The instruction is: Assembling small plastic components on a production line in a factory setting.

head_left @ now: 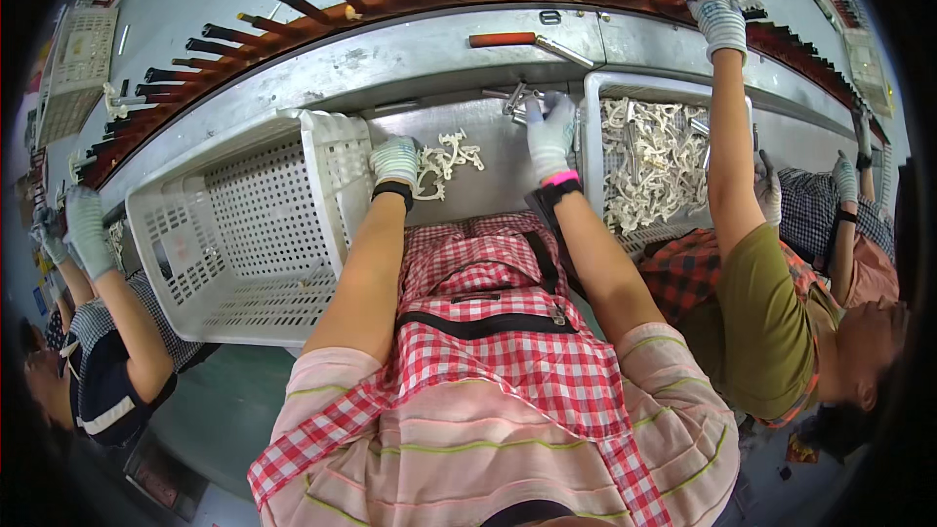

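Metal bench (498, 171) with parts
White pieces (448, 158) are spread beside the left fingers (394, 147); small metal pieces (514, 101) are clustered at the right fingers (558, 109).

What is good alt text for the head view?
A person's pale-gloved left hand is beside branching white pieces on a grey metal surface; the pale-gloved right hand is at silvery metal parts. A perforated white plastic crate is at left, a pale plastic crate of curved white pieces at right.

Red-and-white checked apron (498, 351), pale pink shirt (429, 468) with yellow-green stripes.
Beside the left grip (394, 158), the small pieces (450, 154) are cream-white and the basket (329, 166) is white. Beyond the right grip (550, 135), the handle (506, 39) is red-orange; the bench (451, 121) is silver-grey.
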Demonstrator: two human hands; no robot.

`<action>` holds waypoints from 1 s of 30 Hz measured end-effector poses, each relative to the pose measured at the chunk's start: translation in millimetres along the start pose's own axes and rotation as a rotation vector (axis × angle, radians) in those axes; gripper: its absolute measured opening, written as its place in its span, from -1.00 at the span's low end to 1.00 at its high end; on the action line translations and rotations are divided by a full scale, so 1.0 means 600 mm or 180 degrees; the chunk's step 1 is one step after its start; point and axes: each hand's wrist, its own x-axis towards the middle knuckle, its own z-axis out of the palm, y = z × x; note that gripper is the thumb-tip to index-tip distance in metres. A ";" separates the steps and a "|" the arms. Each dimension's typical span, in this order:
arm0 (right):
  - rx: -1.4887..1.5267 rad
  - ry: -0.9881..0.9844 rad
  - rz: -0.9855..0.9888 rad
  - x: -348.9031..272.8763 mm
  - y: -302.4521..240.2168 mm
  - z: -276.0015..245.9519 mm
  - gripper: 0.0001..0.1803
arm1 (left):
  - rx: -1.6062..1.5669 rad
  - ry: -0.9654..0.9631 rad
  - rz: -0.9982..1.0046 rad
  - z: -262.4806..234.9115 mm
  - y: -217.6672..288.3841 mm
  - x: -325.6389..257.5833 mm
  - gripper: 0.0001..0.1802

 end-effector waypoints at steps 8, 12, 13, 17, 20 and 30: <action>-0.0425 -0.0803 -0.0080 0.031 0.001 -0.007 -0.73 | -0.1204 0.0164 -0.0490 -0.046 0.045 -0.024 -0.68; -0.0555 -0.0598 -0.0265 0.002 -0.003 -0.026 -0.74 | -0.1793 0.0665 0.0276 -0.070 0.060 -0.026 -0.66; -0.0355 -0.0512 -0.0372 -0.003 -0.008 -0.030 -0.75 | -0.2044 0.0764 0.0265 -0.050 0.060 -0.009 -0.64; 0.0381 -0.0179 -0.0240 -0.010 0.018 -0.032 -0.74 | -0.4240 -0.0109 0.0198 -0.098 0.087 -0.049 -0.60; 0.1869 -0.0361 0.0321 -0.021 -0.005 -0.054 -0.72 | -0.4537 -0.0071 0.0283 -0.122 0.089 -0.076 -0.57; 0.4713 -0.2071 0.1343 -0.102 -0.132 -0.194 -0.71 | -0.5021 -0.0204 0.1207 -0.236 0.056 -0.262 -0.60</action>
